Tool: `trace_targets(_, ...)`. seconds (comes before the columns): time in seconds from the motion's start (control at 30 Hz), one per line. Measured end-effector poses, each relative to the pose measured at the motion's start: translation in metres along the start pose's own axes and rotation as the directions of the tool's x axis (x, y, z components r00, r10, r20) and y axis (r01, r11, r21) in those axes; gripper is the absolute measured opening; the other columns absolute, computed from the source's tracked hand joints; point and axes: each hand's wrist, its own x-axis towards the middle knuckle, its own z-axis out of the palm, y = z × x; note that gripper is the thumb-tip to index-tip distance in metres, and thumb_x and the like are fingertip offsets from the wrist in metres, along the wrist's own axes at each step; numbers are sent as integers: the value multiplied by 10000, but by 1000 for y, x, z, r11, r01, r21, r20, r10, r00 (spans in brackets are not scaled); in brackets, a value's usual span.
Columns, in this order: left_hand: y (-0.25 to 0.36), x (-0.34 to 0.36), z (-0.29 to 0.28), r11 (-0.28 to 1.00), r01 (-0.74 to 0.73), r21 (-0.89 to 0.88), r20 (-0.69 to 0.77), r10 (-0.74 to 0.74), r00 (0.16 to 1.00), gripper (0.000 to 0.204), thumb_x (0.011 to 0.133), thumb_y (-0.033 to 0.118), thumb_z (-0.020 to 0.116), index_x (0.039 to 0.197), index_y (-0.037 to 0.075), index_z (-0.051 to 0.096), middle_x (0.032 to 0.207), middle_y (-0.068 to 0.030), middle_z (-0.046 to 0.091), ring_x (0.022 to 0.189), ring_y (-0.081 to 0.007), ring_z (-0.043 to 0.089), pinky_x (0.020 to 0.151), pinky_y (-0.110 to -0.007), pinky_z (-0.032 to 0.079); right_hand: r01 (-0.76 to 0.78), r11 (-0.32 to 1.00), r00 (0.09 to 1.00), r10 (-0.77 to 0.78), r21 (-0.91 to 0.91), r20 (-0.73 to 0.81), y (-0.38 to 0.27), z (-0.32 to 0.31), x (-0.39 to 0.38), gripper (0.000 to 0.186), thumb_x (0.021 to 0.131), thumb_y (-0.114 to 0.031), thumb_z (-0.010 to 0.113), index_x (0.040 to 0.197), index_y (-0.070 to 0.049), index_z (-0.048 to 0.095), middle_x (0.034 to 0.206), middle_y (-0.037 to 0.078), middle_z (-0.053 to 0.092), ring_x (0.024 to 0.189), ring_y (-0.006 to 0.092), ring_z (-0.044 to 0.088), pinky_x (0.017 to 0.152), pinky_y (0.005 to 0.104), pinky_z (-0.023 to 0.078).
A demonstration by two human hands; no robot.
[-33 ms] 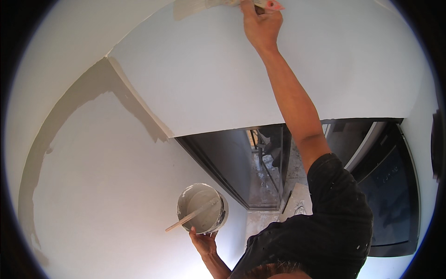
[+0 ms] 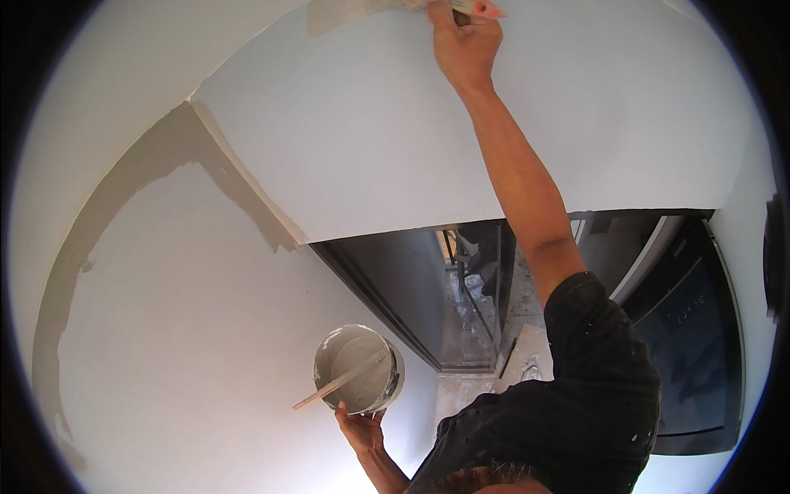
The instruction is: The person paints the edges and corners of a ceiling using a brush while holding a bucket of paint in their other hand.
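The brush (image 2: pixel 465 6) has been shifted barely rightward along the upper wall (image 2: pixel 576 123), gripped in the right hand (image 2: pixel 467 49), while paint (image 2: pixel 370 389) could be spilled if the bucket (image 2: pixel 396 376), held by the left hand (image 2: pixel 360 430), were tipped during the reach

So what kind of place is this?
Probably a room being painted: the left hand holds a paint-streaked bucket, the right hand holds a brush, and a grey-brown band edges a pale wall.
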Motion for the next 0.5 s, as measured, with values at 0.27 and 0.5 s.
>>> trace_targets(0.27, 1, -2, 3, 999, 2, 38, 1, -2, 1000, 858, 871, 511, 662, 1543, 99, 324, 1520, -200, 421, 1303, -398, 529, 957, -576, 561, 82, 995, 997, -83, -50, -8, 3, -15, 7, 80, 952, -45, 668, 1017, 0, 685, 952, 53, 695, 820, 121, 623, 759, 271, 510)
trace_targets(0.5, 0, -4, 4, 998, -2, 65, -22, 3, 1000, 892, 883, 557, 637, 1539, 40, 323, 1502, -200, 458, 1283, -396, 552, 983, -574, 531, 30, 989, 999, -34, 146, 26, -19, -27, -9, 201, 947, -119, 743, 1055, 26, 655, 936, 74, 702, 814, 126, 654, 752, 274, 553)
